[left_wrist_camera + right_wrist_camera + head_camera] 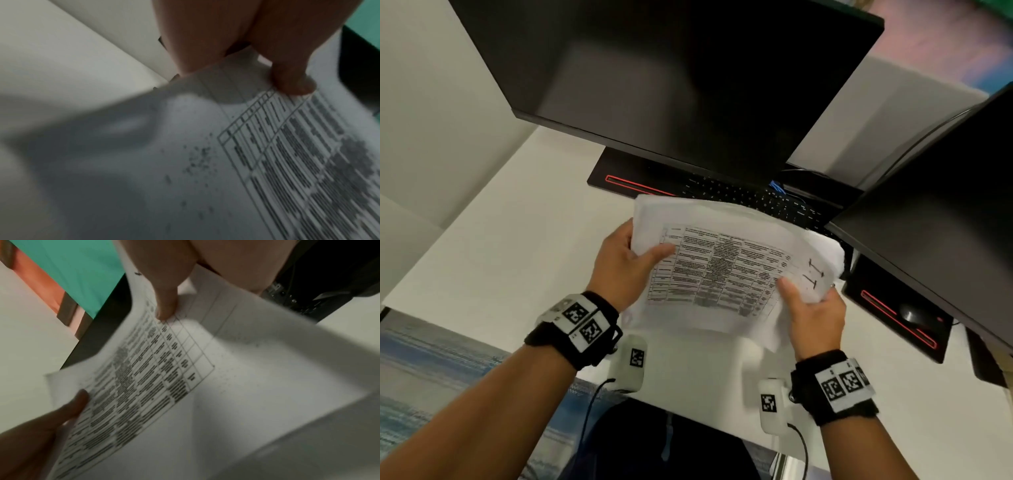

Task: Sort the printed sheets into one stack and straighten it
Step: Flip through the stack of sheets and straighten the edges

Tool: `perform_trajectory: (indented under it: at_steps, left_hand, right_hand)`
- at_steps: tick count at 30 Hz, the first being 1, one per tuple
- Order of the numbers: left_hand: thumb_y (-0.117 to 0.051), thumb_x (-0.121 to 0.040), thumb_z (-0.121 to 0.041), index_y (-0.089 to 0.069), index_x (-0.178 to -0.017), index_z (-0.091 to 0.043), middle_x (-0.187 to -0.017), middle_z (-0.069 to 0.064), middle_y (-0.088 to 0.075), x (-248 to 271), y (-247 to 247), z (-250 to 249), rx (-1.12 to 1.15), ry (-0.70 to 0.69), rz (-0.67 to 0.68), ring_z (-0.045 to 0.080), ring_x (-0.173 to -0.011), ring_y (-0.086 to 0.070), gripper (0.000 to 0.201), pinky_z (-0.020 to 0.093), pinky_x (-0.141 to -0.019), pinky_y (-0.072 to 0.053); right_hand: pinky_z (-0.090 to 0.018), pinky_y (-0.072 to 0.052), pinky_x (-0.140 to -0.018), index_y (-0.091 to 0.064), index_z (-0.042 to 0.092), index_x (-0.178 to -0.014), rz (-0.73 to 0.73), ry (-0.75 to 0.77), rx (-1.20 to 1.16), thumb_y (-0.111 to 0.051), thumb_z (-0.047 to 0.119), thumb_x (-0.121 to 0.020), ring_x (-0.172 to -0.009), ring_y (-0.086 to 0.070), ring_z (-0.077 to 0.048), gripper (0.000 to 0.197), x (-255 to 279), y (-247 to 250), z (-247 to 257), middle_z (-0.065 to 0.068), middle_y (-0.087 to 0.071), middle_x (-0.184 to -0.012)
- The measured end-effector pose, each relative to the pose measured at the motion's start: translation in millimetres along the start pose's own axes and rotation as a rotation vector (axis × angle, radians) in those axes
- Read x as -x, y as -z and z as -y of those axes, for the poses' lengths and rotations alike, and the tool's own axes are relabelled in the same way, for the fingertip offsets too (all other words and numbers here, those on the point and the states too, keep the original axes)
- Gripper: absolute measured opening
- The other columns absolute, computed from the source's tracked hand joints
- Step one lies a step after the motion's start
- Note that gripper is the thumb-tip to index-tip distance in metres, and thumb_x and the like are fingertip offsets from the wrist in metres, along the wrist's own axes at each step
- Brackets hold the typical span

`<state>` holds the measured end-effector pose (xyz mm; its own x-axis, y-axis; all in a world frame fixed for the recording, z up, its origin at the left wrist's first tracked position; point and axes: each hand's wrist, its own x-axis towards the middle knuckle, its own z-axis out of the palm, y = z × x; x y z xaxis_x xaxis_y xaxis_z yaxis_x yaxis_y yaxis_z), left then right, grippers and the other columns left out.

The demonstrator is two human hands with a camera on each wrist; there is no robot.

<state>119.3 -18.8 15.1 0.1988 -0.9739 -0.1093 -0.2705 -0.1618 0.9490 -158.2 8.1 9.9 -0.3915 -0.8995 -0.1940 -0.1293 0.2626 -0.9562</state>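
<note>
Both hands are gripping the printed sheets (722, 270) above the white desk (500, 240), the left hand (625, 263) pinching the left edge with thumb on top, the right hand (813, 315) pinching the right side. Gathering looks done, since no loose pages are showing on the desk, but edges are fanning unevenly, so squaring is remaining.

Printed sheets (722, 270): white paper, top sheet carries a dense black-ruled table of text with handwritten marks near its right edge. Bundle held above the white desk (517, 240) near its front edge, tilted. Edges uneven, lower sheets fanned out past the top one.
</note>
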Motion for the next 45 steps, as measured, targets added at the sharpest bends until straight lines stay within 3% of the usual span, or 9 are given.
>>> perform_trajectory:
  at_steps: [3, 6, 11, 17, 23, 26, 29, 38, 45]
  left_hand:
    - [-0.061, -0.094, -0.043, -0.042, -0.139, -0.018, -0.124, 0.004, -0.064, -9.8, -2.6, 24.0, -0.225, 0.211, 0.103, 0.02, -0.107, -0.066, 0.055, 0.032, -0.086, -0.052]
    - [-0.046, -0.101, -0.042, -0.016, -0.156, -0.01, -0.15, 0.017, -0.037, 0.0, -14.5, 49.1, -0.407, 0.361, 0.302, 0.036, -0.136, -0.043, 0.07, 0.043, -0.11, -0.038]
    - [-0.039, -0.104, -0.015, -0.043, -0.135, -0.015, -0.134, -0.004, -0.049, 9.0, -10.9, 55.7, -0.313, 0.331, 0.249, 0.015, -0.116, -0.052, 0.032, 0.027, -0.094, -0.04]
    - [-0.049, -0.1, -0.008, -0.055, -0.132, -0.02, -0.106, 0.0, -0.068, 6.1, -24.1, 40.8, -0.238, 0.361, 0.156, 0.014, -0.084, -0.061, 0.035, 0.025, -0.071, -0.044]
    - [-0.059, -0.095, -0.009, -0.057, -0.131, -0.018, -0.108, 0.003, -0.072, 7.6, -104.9, 14.5, -0.157, 0.375, 0.376, 0.024, -0.095, -0.07, 0.037, 0.038, -0.086, -0.057]
    - [-0.063, -0.09, -0.01, -0.057, -0.125, -0.019, -0.11, 0.004, -0.072, 17.6, -152.3, 12.2, -0.282, 0.361, 0.518, 0.023, -0.092, -0.068, 0.037, 0.032, -0.076, -0.055]
    - [-0.063, -0.088, -0.013, -0.057, -0.116, -0.019, -0.109, 0.003, -0.068, 32.1, -190.9, 7.4, -0.44, 0.342, 0.597, 0.022, -0.087, -0.064, 0.029, 0.031, -0.071, -0.052]
    - [-0.069, -0.083, -0.015, -0.071, -0.099, -0.015, -0.092, 0.007, -0.073, 59.2, -233.8, 4.6, -0.461, 0.305, 0.51, 0.027, -0.082, -0.072, 0.016, 0.04, -0.07, -0.064]
    - [-0.056, -0.098, -0.03, -0.06, -0.089, -0.007, -0.102, 0.014, -0.069, 61.8, -245.2, 1.5, -0.76, 0.188, 0.581, 0.028, -0.089, -0.067, 0.025, 0.03, -0.068, -0.048]
  right_hand:
    - [-0.03, -0.056, -0.083, -0.058, 0.015, -0.121, 0.087, -0.12, 0.126, -0.071, 0.017, -0.09, -0.091, -0.069, -0.011, 0.033, -5.7, -2.4, -22.4, 0.001, -0.071, -0.108]
    - [-0.034, -0.045, -0.102, -0.043, 0.01, -0.143, 0.163, -0.271, 0.257, -0.058, 0.019, -0.099, -0.117, -0.059, -0.022, 0.047, -2.9, -14.9, -62.2, -0.007, -0.06, -0.134]
    - [-0.035, -0.044, -0.107, -0.053, 0.016, -0.137, 0.108, -0.317, 0.326, -0.046, 0.015, -0.101, -0.121, -0.058, -0.022, 0.037, -6.5, -12.8, -83.6, 0.0, -0.061, -0.133]
    - [-0.043, -0.056, -0.093, -0.064, 0.014, -0.114, 0.027, -0.353, 0.315, -0.052, 0.013, -0.095, -0.097, -0.069, -0.024, 0.022, -10.1, 8.3, -77.4, -0.006, -0.073, -0.108]
    - [-0.038, -0.056, -0.086, -0.064, 0.014, -0.108, -0.147, -0.431, 0.342, -0.052, 0.01, -0.096, -0.09, -0.068, -0.024, 0.017, -14.1, 100.9, -59.8, -0.006, -0.072, -0.101]
    - [-0.03, -0.053, -0.075, -0.064, 0.013, -0.109, -0.188, -0.487, 0.413, -0.052, 0.011, -0.096, -0.084, -0.068, -0.022, 0.017, -18.6, 147.1, -59.8, -0.007, -0.071, -0.099]
    - [-0.041, -0.058, -0.087, -0.069, 0.017, -0.106, -0.174, -0.547, 0.571, -0.055, 0.019, -0.091, -0.092, -0.07, -0.029, 0.021, -33.3, 190.3, -71.6, -0.007, -0.074, -0.106]
    - [-0.031, -0.049, -0.084, -0.067, 0.007, -0.112, -0.075, -0.564, 0.827, -0.059, 0.023, -0.093, -0.099, -0.063, -0.032, 0.026, -54.8, 242.0, -99.5, -0.013, -0.068, -0.118]
    - [-0.027, -0.043, -0.076, -0.062, 0.0, -0.113, 0.017, -0.565, 1.03, -0.046, 0.018, -0.097, -0.109, -0.063, -0.033, 0.029, -64.5, 233.5, -95.5, -0.017, -0.064, -0.123]
